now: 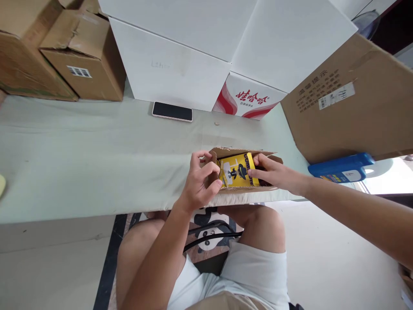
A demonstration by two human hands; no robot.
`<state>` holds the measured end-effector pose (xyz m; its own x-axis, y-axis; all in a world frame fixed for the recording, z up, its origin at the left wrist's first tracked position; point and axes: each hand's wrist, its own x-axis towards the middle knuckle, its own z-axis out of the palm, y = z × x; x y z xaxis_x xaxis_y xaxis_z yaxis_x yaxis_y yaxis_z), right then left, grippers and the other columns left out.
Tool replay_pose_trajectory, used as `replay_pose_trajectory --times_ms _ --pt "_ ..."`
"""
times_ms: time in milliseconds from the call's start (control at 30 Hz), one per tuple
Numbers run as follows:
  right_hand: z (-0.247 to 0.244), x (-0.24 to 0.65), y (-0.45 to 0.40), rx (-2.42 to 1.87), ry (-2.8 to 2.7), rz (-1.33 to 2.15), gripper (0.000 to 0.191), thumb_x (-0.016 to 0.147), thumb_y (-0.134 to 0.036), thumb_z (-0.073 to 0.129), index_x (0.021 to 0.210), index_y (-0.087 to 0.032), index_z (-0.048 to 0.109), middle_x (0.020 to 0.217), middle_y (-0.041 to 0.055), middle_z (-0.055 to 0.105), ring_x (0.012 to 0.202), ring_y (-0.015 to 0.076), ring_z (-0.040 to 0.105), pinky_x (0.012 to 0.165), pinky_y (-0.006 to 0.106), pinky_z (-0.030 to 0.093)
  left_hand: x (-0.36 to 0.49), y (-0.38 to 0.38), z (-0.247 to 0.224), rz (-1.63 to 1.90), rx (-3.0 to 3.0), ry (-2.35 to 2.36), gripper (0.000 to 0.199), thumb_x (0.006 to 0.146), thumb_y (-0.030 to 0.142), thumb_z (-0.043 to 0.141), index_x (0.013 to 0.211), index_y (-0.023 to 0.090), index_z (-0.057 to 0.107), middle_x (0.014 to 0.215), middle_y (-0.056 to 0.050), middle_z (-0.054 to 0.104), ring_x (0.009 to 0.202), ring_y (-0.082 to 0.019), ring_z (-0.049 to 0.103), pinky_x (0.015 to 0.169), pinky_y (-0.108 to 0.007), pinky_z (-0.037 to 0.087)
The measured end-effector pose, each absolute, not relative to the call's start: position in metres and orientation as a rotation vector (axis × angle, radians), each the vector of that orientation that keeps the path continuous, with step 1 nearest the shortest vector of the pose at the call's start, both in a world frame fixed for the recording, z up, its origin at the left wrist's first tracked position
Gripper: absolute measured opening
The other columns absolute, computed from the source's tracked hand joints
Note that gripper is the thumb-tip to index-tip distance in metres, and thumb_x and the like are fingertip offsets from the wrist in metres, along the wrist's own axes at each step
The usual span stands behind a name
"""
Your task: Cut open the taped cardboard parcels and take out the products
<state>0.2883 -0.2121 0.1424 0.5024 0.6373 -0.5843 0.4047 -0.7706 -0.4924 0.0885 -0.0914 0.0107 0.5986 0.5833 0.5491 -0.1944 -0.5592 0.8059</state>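
Note:
A small open cardboard box (245, 189) sits near the front edge of the table. Inside it lies a yellow packet (237, 168) with black lettering and a dark printed figure. My left hand (201, 181) has its thumb and fingers curled around the box's left end flap. From the right, my right hand (274, 172) reaches into the box, thumb and fingers pinching the right edge of the yellow packet. Something dark lies under that hand in the box, too hidden to name.
Behind the box, a phone (172, 112) lies against large white cartons (167, 60). Brown cardboard boxes (87, 47) stand at the back left. On the right are a big brown carton (351, 94) and a blue bottle (342, 168). The table's front edge (64, 218) runs above my knees.

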Motion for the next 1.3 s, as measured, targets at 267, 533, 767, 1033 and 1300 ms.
replay_pose_trajectory --times_ms 267,533,767,1033,1300 --pt "0.148 0.286 -0.213 -2.266 -0.413 1.268 0.051 0.074 -0.041 0.086 0.110 -0.027 0.053 0.124 0.0054 0.075 0.114 0.0237 0.074 0.097 0.039 0.064 0.087 -0.093 0.015 1.060 1.851 0.287 0.005 0.085 0.026 0.056 0.086 0.022 0.056 0.122 -0.010 0.040 0.120 -0.027 0.048 0.098 -0.042 0.055" --pt "0.140 0.293 -0.216 -2.397 -0.594 1.277 0.070 0.061 -0.064 0.093 0.101 -0.027 0.050 0.115 0.0039 0.076 0.109 0.0260 0.072 0.086 0.040 0.065 0.088 -0.093 0.014 1.054 1.891 0.313 0.006 0.084 0.027 0.056 0.086 0.022 0.055 0.123 -0.011 0.041 0.121 -0.028 0.048 0.100 -0.043 0.053" --pt "0.134 0.294 -0.212 -2.468 -0.837 1.223 0.066 0.074 -0.072 0.079 0.115 -0.027 0.054 0.127 0.0077 0.073 0.115 0.0275 0.071 0.088 0.042 0.065 0.090 -0.095 0.013 1.013 1.857 0.339 0.009 0.084 0.031 0.057 0.084 0.022 0.055 0.121 -0.011 0.041 0.124 -0.029 0.045 0.102 -0.045 0.053" --pt "0.140 0.283 -0.211 -2.446 -0.604 1.138 0.062 0.066 -0.050 0.088 0.103 -0.026 0.043 0.121 0.0083 0.073 0.106 0.0279 0.074 0.088 0.046 0.065 0.088 -0.092 0.013 1.006 1.934 0.327 0.012 0.090 0.034 0.054 0.086 0.023 0.057 0.121 -0.012 0.045 0.141 -0.033 0.039 0.115 -0.050 0.046" --pt "0.195 0.298 -0.250 -2.192 -0.659 0.976 0.068 0.067 -0.060 0.081 0.118 -0.031 0.049 0.121 0.0100 0.077 0.102 0.0362 0.077 0.081 0.055 0.067 0.088 -0.086 0.002 1.030 1.899 0.390 0.041 0.102 0.058 0.041 0.091 0.023 0.057 0.144 -0.012 0.037 0.144 -0.032 0.042 0.117 -0.051 0.046"
